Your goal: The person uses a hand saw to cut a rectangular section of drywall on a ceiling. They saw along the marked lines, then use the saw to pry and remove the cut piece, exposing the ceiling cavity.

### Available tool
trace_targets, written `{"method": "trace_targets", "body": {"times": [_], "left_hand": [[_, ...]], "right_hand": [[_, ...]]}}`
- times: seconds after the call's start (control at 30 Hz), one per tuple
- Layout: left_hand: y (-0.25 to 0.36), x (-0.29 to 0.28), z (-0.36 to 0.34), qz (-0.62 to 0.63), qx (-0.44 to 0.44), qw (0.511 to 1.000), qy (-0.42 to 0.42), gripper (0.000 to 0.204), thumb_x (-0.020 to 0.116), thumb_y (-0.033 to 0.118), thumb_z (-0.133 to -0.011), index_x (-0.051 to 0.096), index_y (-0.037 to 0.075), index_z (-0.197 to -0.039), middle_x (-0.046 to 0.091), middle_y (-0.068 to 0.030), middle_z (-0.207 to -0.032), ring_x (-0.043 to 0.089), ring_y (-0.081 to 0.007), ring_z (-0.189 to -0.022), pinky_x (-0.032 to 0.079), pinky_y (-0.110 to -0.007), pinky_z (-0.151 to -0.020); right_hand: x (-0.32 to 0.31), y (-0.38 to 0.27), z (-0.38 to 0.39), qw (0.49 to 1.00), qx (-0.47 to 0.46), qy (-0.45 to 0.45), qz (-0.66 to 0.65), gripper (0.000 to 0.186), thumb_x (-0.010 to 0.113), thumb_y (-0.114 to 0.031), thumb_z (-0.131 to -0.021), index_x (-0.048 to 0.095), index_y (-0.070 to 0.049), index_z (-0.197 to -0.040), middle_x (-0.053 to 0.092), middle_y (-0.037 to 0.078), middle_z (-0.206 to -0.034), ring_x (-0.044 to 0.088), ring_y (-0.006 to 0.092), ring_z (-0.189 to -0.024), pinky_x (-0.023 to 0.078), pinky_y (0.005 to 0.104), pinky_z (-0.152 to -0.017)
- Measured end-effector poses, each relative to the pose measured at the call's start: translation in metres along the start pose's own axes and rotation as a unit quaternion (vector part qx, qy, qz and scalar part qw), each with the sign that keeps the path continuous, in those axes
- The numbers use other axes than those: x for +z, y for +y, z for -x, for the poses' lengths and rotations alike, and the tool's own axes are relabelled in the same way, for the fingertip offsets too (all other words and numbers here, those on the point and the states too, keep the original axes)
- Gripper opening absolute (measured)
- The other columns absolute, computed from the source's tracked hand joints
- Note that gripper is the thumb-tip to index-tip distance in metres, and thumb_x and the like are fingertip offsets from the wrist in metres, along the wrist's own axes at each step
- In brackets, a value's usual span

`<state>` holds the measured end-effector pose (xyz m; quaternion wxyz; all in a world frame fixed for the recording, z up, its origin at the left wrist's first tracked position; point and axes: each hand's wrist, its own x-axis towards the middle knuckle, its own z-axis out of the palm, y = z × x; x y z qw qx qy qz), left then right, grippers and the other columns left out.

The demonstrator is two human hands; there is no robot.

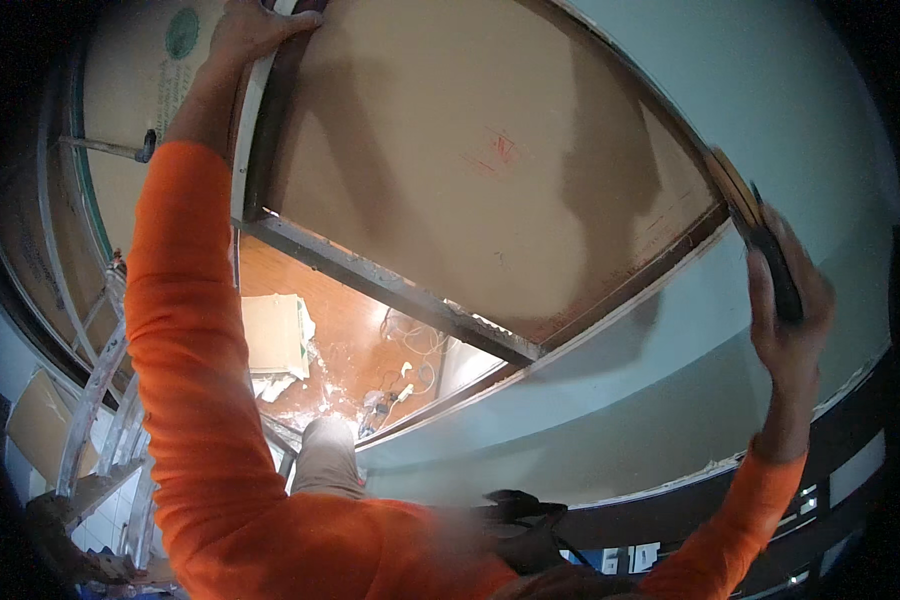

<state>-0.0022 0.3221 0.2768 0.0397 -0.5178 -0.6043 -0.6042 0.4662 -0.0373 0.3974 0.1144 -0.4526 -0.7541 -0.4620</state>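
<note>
My left hand [250,32] is at the top, on the upper end of a dark metal frame bar [262,150], with its thumb laid across the bar and its other fingers partly out of sight. My right hand [795,290] is at the right, closed around a slim tool [775,265] with a dark handle and a flat tan-brown end. The tool's tip meets the frame's edge beside the pale blue-green wall [810,120]; its exact kind cannot be made out. A large brown board [440,130] with red scribbles fills the frame between my hands.
A metal crossbar [390,285] runs below the board. Through the gap beneath it show a reddish-brown floor [345,300], a cardboard piece [272,335], white debris and cables [400,395]. A stained ladder [95,400] stands at the left, near a cardboard-like panel [135,60].
</note>
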Motion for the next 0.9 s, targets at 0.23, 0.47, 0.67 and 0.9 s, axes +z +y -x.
{"method": "trace_targets", "body": {"times": [0.23, 0.47, 0.67, 0.9], "left_hand": [[-0.003, 0.008, 0.023, -0.016, -0.036, 0.998, 0.052, 0.137, 0.087, 0.059, -0.062, 0.003, 0.017, -0.162, 0.02, -0.0342, -0.159, 0.027, -0.0482, -0.146, 0.034, -0.054, -0.117], [-0.016, 0.086, 0.262, 0.2, -0.081, 0.966, 0.143, 0.123, 0.083, 0.047, -0.077, 0.006, -0.007, -0.156, 0.008, -0.0321, -0.16, 0.006, -0.0432, -0.152, 0.009, -0.052, -0.123], [-0.025, 0.145, 0.328, 0.49, -0.551, 0.674, 0.05, 0.136, 0.086, 0.043, -0.075, -0.014, 0.003, -0.157, 0.013, -0.0231, -0.163, 0.018, -0.0368, -0.151, 0.019, -0.051, -0.122], [-0.112, 0.219, 0.347, 0.711, -0.465, 0.527, 0.011, 0.097, 0.08, 0.027, -0.085, 0.018, 0.008, -0.157, 0.033, -0.0089, -0.157, 0.037, -0.0315, -0.142, 0.033, -0.053, -0.116]], "right_hand": [[0.004, -0.024, -0.028, 0.995, 0.026, -0.031, -0.091, 0.045, 0.071, -0.019, -0.094, 0.061, -0.004, -0.135, 0.068, 0.02, -0.124, 0.069, 0.0272, -0.113, 0.053, 0.0384, -0.096], [0.004, -0.01, -0.025, 0.999, -0.003, -0.002, -0.045, 0.041, 0.066, -0.017, -0.098, 0.06, -0.005, -0.136, 0.067, 0.018, -0.129, 0.064, 0.0247, -0.121, 0.049, 0.0385, -0.102], [0.024, -0.011, -0.013, 0.998, 0.052, 0.011, -0.028, 0.039, 0.068, -0.015, -0.096, 0.063, -0.005, -0.133, 0.07, 0.017, -0.124, 0.068, 0.0238, -0.115, 0.053, 0.0362, -0.097], [0.027, 0.003, -0.002, 0.992, 0.043, 0.044, -0.106, 0.041, 0.071, -0.012, -0.094, 0.062, -0.003, -0.133, 0.071, 0.018, -0.119, 0.072, 0.0285, -0.106, 0.056, 0.0362, -0.092]]}}
